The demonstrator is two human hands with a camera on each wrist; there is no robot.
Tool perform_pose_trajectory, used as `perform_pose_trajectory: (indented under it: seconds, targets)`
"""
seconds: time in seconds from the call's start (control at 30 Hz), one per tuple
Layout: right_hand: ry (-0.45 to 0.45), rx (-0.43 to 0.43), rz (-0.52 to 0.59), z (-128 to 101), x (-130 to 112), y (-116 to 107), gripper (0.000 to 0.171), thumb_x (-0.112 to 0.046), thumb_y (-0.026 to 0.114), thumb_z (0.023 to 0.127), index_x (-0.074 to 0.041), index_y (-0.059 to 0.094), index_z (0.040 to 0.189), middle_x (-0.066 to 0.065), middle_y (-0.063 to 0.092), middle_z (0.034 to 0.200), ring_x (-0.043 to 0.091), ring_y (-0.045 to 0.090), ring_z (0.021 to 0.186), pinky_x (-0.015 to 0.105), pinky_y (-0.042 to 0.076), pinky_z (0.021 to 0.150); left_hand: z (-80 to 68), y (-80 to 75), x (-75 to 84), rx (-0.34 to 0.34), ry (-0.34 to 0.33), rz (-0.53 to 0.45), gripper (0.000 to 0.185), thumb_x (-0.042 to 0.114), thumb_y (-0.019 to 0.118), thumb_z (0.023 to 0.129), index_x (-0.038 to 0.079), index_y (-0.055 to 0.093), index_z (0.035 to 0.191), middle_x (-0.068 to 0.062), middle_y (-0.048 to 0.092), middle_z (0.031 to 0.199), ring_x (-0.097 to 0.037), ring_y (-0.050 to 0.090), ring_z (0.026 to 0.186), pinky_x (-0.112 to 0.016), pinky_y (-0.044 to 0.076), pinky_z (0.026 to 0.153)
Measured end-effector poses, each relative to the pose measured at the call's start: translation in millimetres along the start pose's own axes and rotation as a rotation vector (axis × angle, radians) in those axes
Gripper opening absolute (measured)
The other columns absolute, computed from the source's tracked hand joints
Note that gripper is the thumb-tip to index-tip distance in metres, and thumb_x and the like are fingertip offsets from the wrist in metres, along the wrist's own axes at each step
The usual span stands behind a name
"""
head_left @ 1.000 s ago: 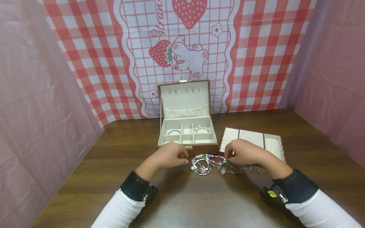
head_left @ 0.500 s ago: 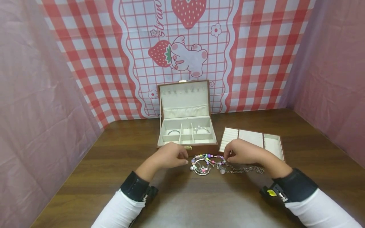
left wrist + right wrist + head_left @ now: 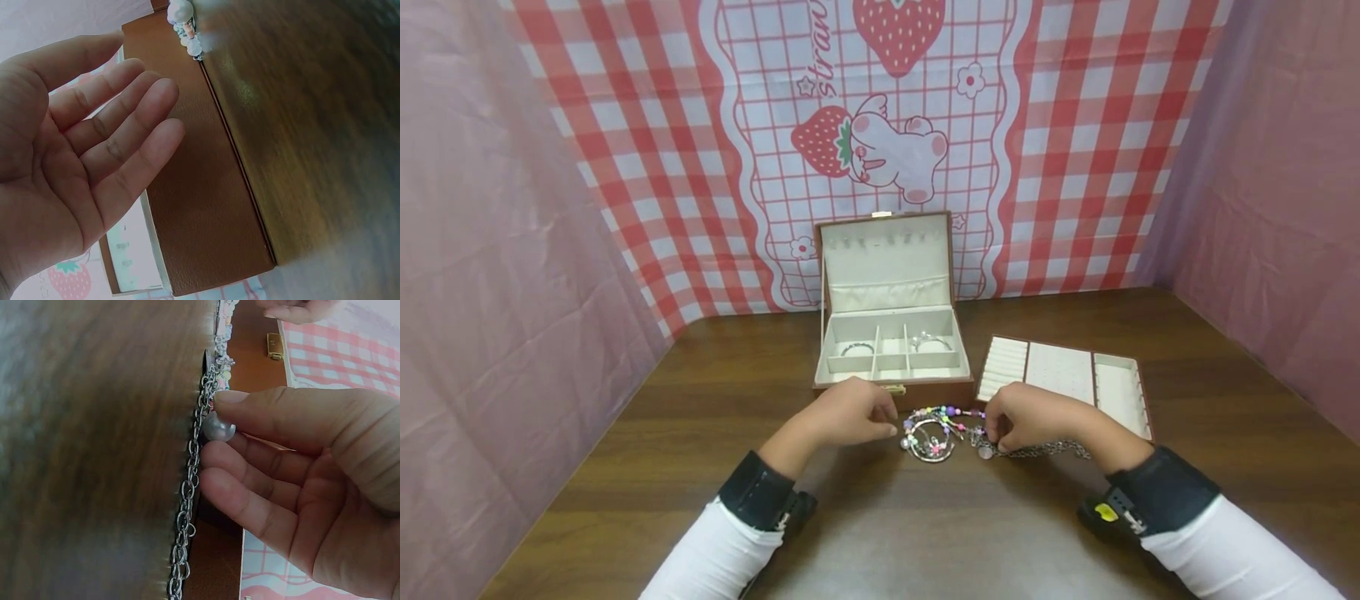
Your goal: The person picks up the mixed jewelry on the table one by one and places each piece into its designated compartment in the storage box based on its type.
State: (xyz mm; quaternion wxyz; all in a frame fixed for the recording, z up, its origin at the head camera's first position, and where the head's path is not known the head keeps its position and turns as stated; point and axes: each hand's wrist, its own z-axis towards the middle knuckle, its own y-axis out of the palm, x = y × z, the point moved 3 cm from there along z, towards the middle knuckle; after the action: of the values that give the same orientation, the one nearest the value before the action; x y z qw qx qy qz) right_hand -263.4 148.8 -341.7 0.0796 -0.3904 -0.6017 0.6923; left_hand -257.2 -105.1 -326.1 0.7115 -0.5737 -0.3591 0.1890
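Observation:
In the head view my left hand hovers left of the jewellery pile, fingers loosely bent around nothing; the left wrist view has its palm and fingers beside the brown box front. My right hand is low at the pile's right end. Its thumb and fingers pinch a shiny grey pearl bead in the right wrist view; what the bead belongs to is hidden. A silver chain necklace trails right beneath that hand, with a round pendant by the fingertips. Colourful beaded bracelets and a silver bangle lie between the hands.
Behind the pile stands a brown jewellery box, lid raised, with bracelets in two of its compartments. A cream-lined tray with a ring roll section lies at its right, just behind my right hand. Cloth hangs around the table.
My right hand has come lower and toward me, from the beads' right end down to the chain by the pendant. The left hand has barely shifted.

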Motion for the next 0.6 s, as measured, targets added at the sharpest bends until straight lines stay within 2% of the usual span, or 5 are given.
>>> perform_pose_trajectory:
  seconds: [0.37, 0.6]
  targets:
    - [0.001, 0.039, -0.035, -0.2, -0.8, -3.0, 0.015, 0.000, 0.074, 0.074, -0.013, 0.068, 0.077, -0.011, 0.061, 0.072, 0.002, 0.054, 0.065, 0.024, 0.049, 0.062, -0.8, 0.8, 0.2, -0.002, -0.006, 0.009, 0.013, 0.022, 0.076, 0.085, 0.011, 0.074, 0.092, 0.006, 0.068, 0.080, -0.007, 0.061, 0.073, -0.026, 0.051, 0.069]
    - [-0.043, 0.095, -0.051, 5.4, -7.5, -7.7, 0.013, 0.000, 0.072, 0.076, -0.012, 0.068, 0.076, -0.010, 0.060, 0.071, 0.002, 0.053, 0.066, 0.025, 0.049, 0.062, 0.5, -1.3, 0.7, -0.006, -0.008, 0.008, 0.012, 0.022, 0.076, 0.085, 0.012, 0.074, 0.090, 0.006, 0.068, 0.080, -0.007, 0.061, 0.074, -0.026, 0.051, 0.070]
